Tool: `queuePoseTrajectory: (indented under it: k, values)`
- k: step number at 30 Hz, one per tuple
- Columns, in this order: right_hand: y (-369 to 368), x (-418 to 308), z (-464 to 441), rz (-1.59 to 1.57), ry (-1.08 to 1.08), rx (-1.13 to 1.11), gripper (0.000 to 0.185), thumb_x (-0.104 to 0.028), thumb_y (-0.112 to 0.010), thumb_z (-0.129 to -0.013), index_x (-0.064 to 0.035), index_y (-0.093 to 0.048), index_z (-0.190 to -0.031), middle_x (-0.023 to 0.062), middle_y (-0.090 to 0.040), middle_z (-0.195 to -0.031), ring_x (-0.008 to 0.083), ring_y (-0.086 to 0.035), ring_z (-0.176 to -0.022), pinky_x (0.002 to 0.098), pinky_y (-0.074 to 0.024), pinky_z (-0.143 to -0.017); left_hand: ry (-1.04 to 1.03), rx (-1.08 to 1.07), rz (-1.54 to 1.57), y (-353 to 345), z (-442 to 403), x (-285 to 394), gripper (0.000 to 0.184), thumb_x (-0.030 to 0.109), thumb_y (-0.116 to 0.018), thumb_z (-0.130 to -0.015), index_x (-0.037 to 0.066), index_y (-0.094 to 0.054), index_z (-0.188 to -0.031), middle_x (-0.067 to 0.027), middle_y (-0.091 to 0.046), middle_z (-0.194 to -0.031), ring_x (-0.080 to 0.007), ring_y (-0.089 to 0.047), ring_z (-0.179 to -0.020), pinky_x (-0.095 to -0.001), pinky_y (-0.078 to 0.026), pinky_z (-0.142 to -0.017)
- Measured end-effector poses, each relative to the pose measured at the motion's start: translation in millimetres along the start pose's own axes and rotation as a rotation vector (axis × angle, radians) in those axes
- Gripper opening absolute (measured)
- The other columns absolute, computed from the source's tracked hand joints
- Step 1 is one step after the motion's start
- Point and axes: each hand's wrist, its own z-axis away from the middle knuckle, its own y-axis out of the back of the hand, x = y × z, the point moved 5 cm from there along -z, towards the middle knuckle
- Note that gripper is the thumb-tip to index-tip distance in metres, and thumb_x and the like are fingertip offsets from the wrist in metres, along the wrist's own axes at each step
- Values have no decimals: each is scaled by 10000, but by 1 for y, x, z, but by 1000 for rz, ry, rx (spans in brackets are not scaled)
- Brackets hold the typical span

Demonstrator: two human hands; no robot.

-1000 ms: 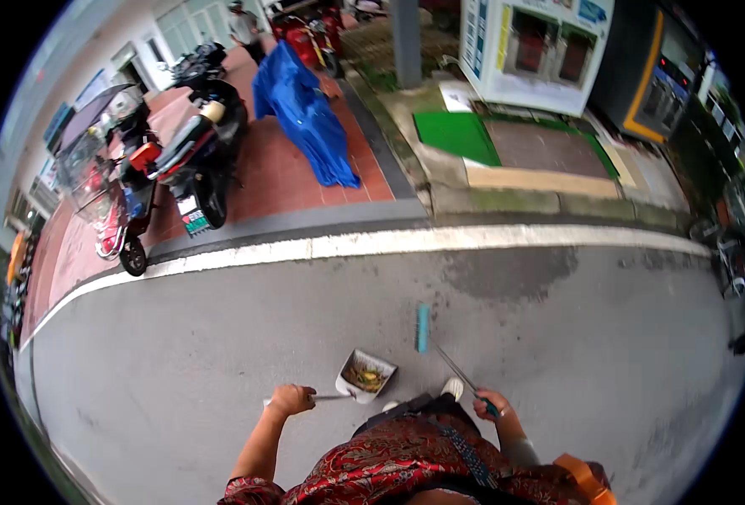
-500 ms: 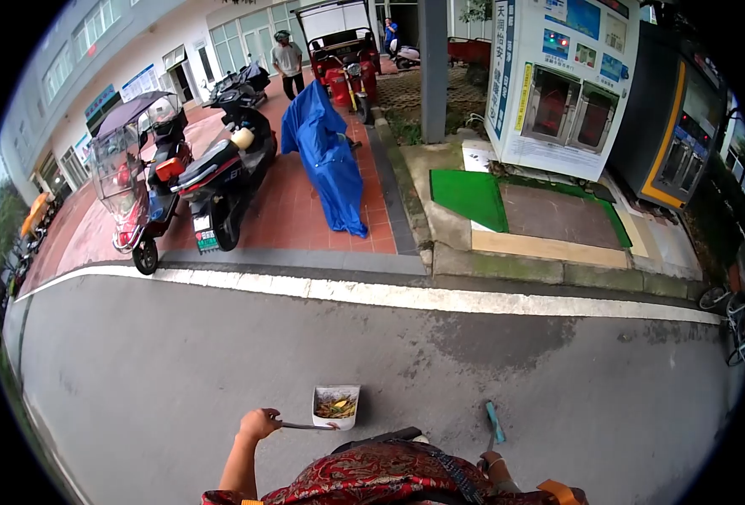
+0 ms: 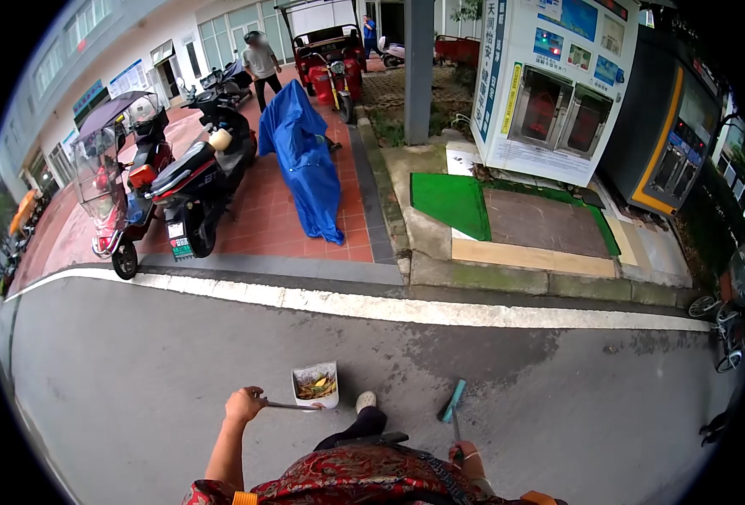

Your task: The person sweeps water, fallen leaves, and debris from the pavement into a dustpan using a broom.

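Closed around a long handle, my left hand (image 3: 244,405) carries a white dustpan (image 3: 328,398) just to its right. Dry leaves (image 3: 315,386), some of them yellow, lie inside the pan. On the other side my right hand (image 3: 466,457) grips the handle of a broom (image 3: 454,401) with a teal head and dark bristles. The broom head is low over the grey road; whether it touches is hard to tell. Between the two tools, my foot in a light shoe (image 3: 366,401) is stretched forward.
Beyond a white line (image 3: 347,305) stand a scooter (image 3: 201,181), a canopied scooter (image 3: 128,185), a blue-covered vehicle (image 3: 301,160) and a red three-wheeler (image 3: 332,63). A person (image 3: 260,67) is near them. White kiosk (image 3: 557,93), grey pillar (image 3: 418,71) and green mat (image 3: 450,202) are at right.
My foot has come forward into view. The broom and my right hand have moved left and up in view; the dustpan has shifted slightly left and up. The surroundings have slid left.
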Motion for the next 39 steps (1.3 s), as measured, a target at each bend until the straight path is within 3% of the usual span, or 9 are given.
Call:
queuePoseTrajectory:
  k: [2,5,16,18,23,28,35,36,39]
  values:
    - [-27,-6,12,485,71,114,117,-158,-424,-816,-72,-351,-786,42,-372,-462,163,-402,-389,326,-365,-360,0,2,13,6,-22,22,355,342,-645,-646,191,-617,-966,-86,-626,-859,-253,-592,-819,-353,-469,-726]
    - [-41,-32,-17,221,-56,96,133,-156,-429,-813,-92,-355,-723,44,-382,-474,161,-384,-392,325,-354,-362,-36,2,41,9,-66,52,353,336,-644,-646,183,-619,-962,-99,-624,-859,-257,-592,-817,-353,-468,-725]
    - [-181,-109,-8,263,-154,301,163,-184,-472,-785,-106,-373,-682,50,-424,-484,162,-395,-391,289,-349,-352,-180,-3,112,59,-212,153,380,342,-641,-636,164,-614,-971,-119,-619,-865,-278,-588,-814,-355,-466,-713]
    - [-219,-120,-8,418,51,317,163,-192,-464,-783,-99,-402,-664,52,-439,-485,164,-418,-395,278,-346,-336,-168,-9,169,67,-227,171,381,330,-644,-631,161,-611,-971,-119,-621,-851,-285,-590,-798,-363,-468,-692]
    - [-301,-161,-18,616,169,210,149,-198,-511,-769,-82,-432,-719,56,-449,-505,152,-425,-401,264,-343,-332,-239,83,179,81,-265,214,374,306,-648,-628,156,-609,-968,-123,-622,-836,-286,-593,-780,-367,-470,-678]
    - [-434,-222,-12,674,260,64,219,-179,-542,-751,-63,-444,-909,63,-458,-553,142,-429,-410,262,-337,-329,-226,142,177,108,-305,265,354,282,-648,-641,151,-610,-968,-126,-625,-805,-285,-598,-756,-363,-469,-677]
    - [-631,-321,-44,881,370,6,475,-104,-553,-739,-128,-314,-1149,66,-465,-608,120,-433,-430,238,-309,-322,-168,174,147,170,-345,354,337,289,-641,-663,165,-605,-974,-117,-628,-770,-269,-604,-743,-356,-470,-669]
    - [-656,-333,-58,894,349,-64,597,-116,-537,-742,-98,-210,-1241,65,-460,-576,128,-432,-413,256,-314,-312,-142,160,136,177,-353,362,341,291,-640,-666,170,-600,-983,-114,-628,-760,-262,-605,-735,-354,-471,-666]
    - [-728,-355,-76,891,385,-78,314,-116,-535,-744,-93,-378,-1015,60,-451,-541,130,-414,-379,262,-292,-279,-141,236,205,195,-371,388,345,295,-642,-665,170,-600,-984,-109,-628,-737,-257,-606,-715,-348,-471,-655]
